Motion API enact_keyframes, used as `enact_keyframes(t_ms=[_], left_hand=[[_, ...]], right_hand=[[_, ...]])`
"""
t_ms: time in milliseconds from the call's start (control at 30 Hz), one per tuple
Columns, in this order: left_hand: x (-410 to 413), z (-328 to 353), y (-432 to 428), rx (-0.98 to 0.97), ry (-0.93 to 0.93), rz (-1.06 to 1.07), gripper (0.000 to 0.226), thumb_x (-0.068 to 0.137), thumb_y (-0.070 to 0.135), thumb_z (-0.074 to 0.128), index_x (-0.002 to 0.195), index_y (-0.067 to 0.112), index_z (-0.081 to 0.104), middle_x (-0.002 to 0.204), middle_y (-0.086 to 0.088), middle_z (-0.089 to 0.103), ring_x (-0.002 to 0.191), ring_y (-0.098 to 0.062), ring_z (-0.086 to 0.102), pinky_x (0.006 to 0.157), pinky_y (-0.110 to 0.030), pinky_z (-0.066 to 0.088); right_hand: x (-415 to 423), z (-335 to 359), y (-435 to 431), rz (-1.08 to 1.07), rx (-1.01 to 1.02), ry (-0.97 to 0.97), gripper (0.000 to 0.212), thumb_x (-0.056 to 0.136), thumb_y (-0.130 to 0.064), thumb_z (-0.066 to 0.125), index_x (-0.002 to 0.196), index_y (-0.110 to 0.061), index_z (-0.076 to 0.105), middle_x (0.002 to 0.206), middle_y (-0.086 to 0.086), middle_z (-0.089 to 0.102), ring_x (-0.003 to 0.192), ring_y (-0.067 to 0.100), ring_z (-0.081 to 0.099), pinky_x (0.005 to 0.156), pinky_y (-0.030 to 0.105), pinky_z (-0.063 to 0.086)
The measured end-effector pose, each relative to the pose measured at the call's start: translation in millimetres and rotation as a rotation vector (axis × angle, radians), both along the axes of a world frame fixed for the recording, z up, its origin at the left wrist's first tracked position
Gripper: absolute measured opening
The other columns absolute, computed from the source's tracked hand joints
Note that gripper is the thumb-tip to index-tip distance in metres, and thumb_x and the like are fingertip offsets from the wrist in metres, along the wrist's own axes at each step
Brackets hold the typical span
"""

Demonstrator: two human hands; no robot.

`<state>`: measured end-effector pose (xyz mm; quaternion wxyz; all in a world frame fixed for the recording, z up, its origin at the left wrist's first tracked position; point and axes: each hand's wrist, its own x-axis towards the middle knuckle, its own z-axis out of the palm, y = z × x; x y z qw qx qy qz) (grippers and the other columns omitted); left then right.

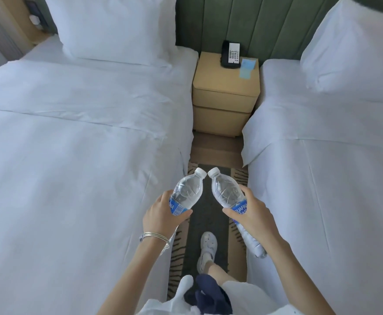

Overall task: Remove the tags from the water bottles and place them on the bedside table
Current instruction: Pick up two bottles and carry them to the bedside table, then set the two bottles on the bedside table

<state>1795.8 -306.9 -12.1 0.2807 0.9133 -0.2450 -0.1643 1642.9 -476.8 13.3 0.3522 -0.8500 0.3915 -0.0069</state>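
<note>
I see the left hand (pixel 159 215) wrapped round the blue label (pixel 177 209) of the left bottle (pixel 187 189), thumb on the near side, fingers curled behind. The right hand (pixel 253 215) grips the right bottle (pixel 225 192) the same way. Both bottles tilt inward, white caps (pixel 201 172) nearly touching, over the carpet (pixel 206 201) between two beds (pixel 72 133). Far ahead, the bedside table (pixel 217 83) bears a phone (pixel 230 54) and a blue card (pixel 247 68)

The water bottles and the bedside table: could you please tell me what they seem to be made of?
Left-hand bottle and right-hand bottle: thin clear plastic, glossy, with see-through walls, white caps and blue labels. Bedside table: probably tan leather-look padding, matt, judging by its soft rounded edges; it could be painted board.
</note>
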Motion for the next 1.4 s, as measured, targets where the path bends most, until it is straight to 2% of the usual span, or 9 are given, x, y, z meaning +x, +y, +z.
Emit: enact_keyframes(t_ms=[267,400,533,833,1000,1133,1267,1400], left_hand=[[73.4,20.9,-135.1,-0.030,-0.038,0.039,0.063,0.076,0.053,0.070,0.128,0.024,0.049,0.116,0.003,0.063,0.095,-0.017,0.061,0.077,-0.029,0.054],[96.0,22.3,-193.7,-0.044,-0.018,0.058,0.062,0.078,0.053,0.068,0.130,0.025,0.048,0.121,0.003,0.062,0.100,-0.018,0.061,0.080,-0.028,0.053],[117.5,20.4,-234.9,-0.036,-0.006,0.040,0.061,0.079,0.049,0.069,0.130,0.022,0.048,0.124,0.001,0.061,0.103,-0.020,0.060,0.084,-0.030,0.053],[198.9,15.6,-333.5,-0.015,-0.026,-0.054,0.064,0.077,0.052,0.069,0.130,0.023,0.047,0.120,0.001,0.062,0.099,-0.019,0.061,0.078,-0.027,0.053],[264.4,21.6,-395.5,-0.034,-0.035,-0.105,0.064,0.078,0.054,0.068,0.130,0.023,0.046,0.121,0.002,0.061,0.100,-0.017,0.060,0.077,-0.024,0.050],[318.2,31.0,-440.8,-0.064,-0.044,-0.132,0.064,0.076,0.055,0.069,0.127,0.022,0.049,0.115,0.002,0.064,0.095,-0.018,0.062,0.076,-0.027,0.050],[364.3,36.7,-484.4,-0.084,-0.049,-0.156,0.064,0.075,0.054,0.071,0.126,0.021,0.049,0.112,0.001,0.064,0.093,-0.018,0.062,0.073,-0.025,0.047],[395.1,39.4,-520.8,-0.092,-0.040,-0.163,0.064,0.075,0.052,0.071,0.126,0.020,0.049,0.110,0.001,0.064,0.091,-0.016,0.062,0.069,-0.020,0.042]], right_hand=[[74.5,22.5,-136.5,0.012,-0.092,-0.029,0.074,0.078,-0.050,0.066,0.138,-0.025,0.032,0.135,-0.005,0.050,0.113,0.016,0.054,0.083,0.019,0.040],[101.5,25.5,-191.2,-0.001,-0.097,-0.047,0.075,0.076,-0.052,0.067,0.137,-0.027,0.031,0.134,-0.005,0.050,0.112,0.017,0.054,0.086,0.024,0.045],[120.5,20.6,-228.0,-0.020,-0.102,-0.041,0.075,0.076,-0.051,0.067,0.138,-0.026,0.032,0.135,-0.005,0.049,0.113,0.017,0.054,0.084,0.018,0.039],[189.0,10.2,-314.1,-0.074,-0.097,-0.055,0.075,0.077,-0.050,0.067,0.138,-0.026,0.031,0.136,-0.004,0.049,0.114,0.016,0.054,0.085,0.018,0.042],[249.0,15.6,-368.2,-0.133,-0.074,-0.116,0.071,0.077,-0.046,0.069,0.135,-0.026,0.033,0.128,-0.006,0.053,0.107,0.012,0.056,0.078,0.016,0.042],[298.4,24.9,-409.3,-0.170,-0.078,-0.138,0.071,0.078,-0.046,0.069,0.136,-0.027,0.033,0.125,-0.009,0.053,0.106,0.011,0.056,0.076,0.015,0.041],[339.4,31.5,-444.5,-0.224,-0.050,-0.188,0.068,0.078,-0.043,0.070,0.134,-0.030,0.035,0.107,-0.017,0.052,0.095,0.007,0.054,0.076,0.022,0.043],[370.3,32.5,-479.4,-0.232,-0.041,-0.190,0.067,0.077,-0.041,0.071,0.134,-0.028,0.036,0.103,-0.017,0.050,0.094,0.008,0.054,0.079,0.027,0.049]])
